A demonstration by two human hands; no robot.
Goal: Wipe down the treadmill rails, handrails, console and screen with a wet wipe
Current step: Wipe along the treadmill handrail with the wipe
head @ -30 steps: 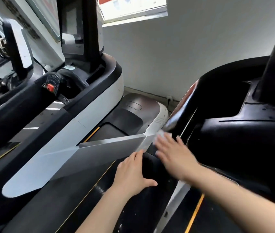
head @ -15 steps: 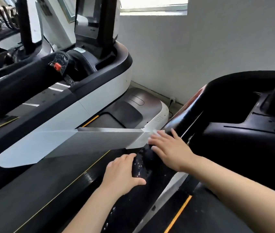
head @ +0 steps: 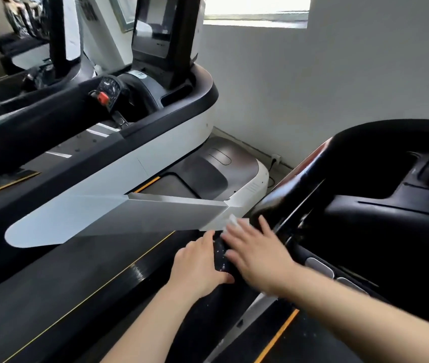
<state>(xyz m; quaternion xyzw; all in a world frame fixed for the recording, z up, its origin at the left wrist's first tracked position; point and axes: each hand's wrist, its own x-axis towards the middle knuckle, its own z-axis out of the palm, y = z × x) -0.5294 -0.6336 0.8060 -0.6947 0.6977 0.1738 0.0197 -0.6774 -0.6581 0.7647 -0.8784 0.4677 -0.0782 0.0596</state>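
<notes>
Right hand (head: 256, 258) lies flat, fingers straight, pressing the wet wipe (head: 235, 221) onto the black handrail (head: 297, 189) — wipe showing past its fingertips. Left hand (head: 200, 265) just beside, fingers extended, resting on the same rail.

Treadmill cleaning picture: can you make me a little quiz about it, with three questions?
1. True or false: the right hand presses a white wipe flat on the black handrail.
2. What colour is the knob on the next treadmill's console? A) green B) red C) blue
3. Fill in: the left hand rests on the ____ handrail, beside the right hand.

Key: 1. true. The fingers lie straight over the wipe, whose edge peeks out past the fingertips. 2. B, red. 3. black.
</notes>
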